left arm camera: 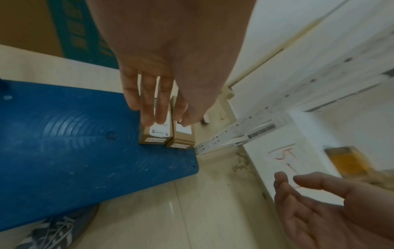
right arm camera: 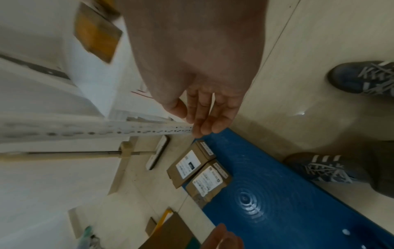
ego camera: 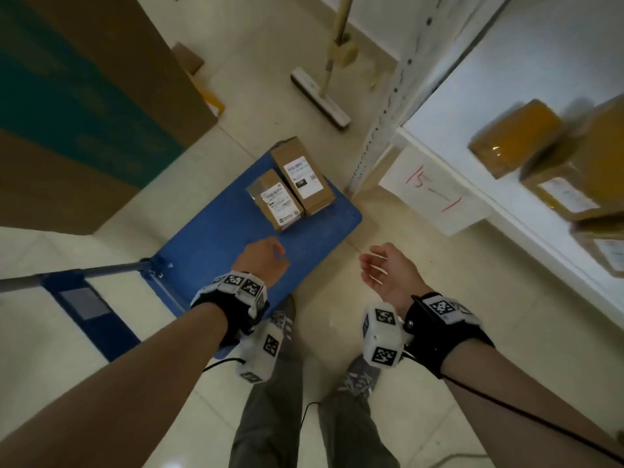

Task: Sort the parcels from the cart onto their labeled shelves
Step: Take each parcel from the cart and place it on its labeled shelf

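Two brown cardboard parcels with white labels lie side by side at the far corner of the blue cart: the nearer parcel and the farther parcel. They also show as the nearer parcel beside the farther parcel, and again as the nearer parcel and the farther parcel. My left hand hovers over the cart, short of the parcels, fingers straight and empty. My right hand hangs beside the cart over the floor, fingers relaxed, holding nothing.
A white shelf at the right bears a paper label with red writing and several brown parcels. A floor broom stands beyond the cart. Large cardboard boxes stand at the left. My shoes are on the tiled floor.
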`<state>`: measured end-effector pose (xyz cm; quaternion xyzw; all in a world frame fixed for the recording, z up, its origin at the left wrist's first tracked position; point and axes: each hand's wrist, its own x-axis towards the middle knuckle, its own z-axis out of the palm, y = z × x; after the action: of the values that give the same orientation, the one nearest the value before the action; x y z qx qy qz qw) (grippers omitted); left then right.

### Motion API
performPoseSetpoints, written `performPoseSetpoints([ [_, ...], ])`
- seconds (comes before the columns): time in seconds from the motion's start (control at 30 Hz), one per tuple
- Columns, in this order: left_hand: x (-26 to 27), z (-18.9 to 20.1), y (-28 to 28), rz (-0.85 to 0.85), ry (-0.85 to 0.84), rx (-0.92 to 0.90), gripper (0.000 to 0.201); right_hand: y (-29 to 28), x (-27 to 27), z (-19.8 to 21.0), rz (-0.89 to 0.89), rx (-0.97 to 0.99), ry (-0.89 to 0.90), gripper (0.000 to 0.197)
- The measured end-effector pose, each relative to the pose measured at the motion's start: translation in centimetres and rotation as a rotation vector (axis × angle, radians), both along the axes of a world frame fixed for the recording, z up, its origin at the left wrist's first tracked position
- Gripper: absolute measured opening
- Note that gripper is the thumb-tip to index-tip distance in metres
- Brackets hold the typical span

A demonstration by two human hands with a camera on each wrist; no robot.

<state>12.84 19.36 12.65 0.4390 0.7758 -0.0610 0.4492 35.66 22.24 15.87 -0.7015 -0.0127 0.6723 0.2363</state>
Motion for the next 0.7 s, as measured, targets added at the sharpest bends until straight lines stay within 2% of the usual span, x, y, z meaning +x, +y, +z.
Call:
performPoseSetpoints([
  [0.23, -4.2, -12.0, 1.6, -0.069, 0.009, -0.040, 0.056, 0.9, -5.1, -11.1, 0.082, -0.045, -0.001, 0.014],
  [0.33, -5.2, -16.3, 2.3, -0.030, -0.013, -0.045, 0.065, 1.3, -6.9, -14.8, 0.106, -0.050, 0.010, 0.016],
  [0.4, -5.4, -18.4, 3.0, 0.088, -0.049, -0.038, 0.068, 1.4, -7.6, -16.4, 0.123, -0.054, 0.019, 0.014],
  [0.53, -6.5, -23.0, 4.6, 0.476, -0.233, -0.149, 0.074, 1.2, -8.7, -19.2, 0.139, -0.062, 0.037, 0.018],
  [0.6, -6.9, -25.0, 5.1, 0.595, -0.270, -0.179, 0.070, 0.8, -8.7, -20.2, 0.140, -0.073, 0.047, 0.018],
  [0.7, -7.1, -27.0, 5.9, 0.671, -0.311, -0.179, 0.026, 0.5, -8.3, -21.7, 0.144, -0.086, 0.043, 0.019],
])
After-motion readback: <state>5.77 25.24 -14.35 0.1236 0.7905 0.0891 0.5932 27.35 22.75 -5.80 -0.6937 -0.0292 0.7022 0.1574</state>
